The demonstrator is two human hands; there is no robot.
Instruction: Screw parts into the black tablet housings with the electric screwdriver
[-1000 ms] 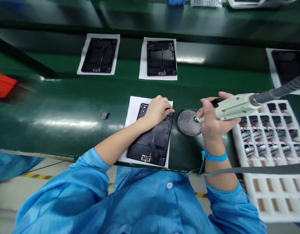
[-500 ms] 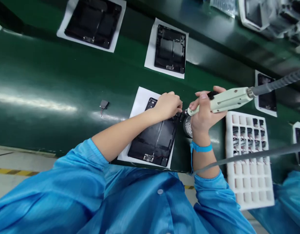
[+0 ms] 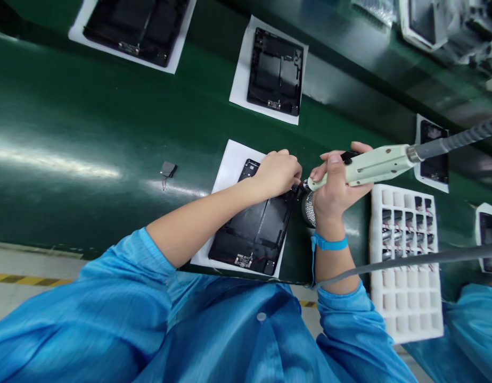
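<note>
From where I stand I count five black tablet back panels [image 3: 275, 72], each on its own sheet of white paper [image 3: 246, 69], so five sheets as well (the one at the far right is cut off by the edge of the view). The person at the green conveyor belt [image 3: 70, 159] has one left hand [image 3: 277, 173] and one right hand [image 3: 336, 191], with one electric screwdriver [image 3: 374, 170] between them and the tray side. There is one round perforated metal disc [image 3: 309, 209], one small dark part [image 3: 168, 169], one white foam tray [image 3: 406, 303], one blue wrist strap [image 3: 329, 243], and one blue sleeve [image 3: 465, 330] from a second person.
</note>
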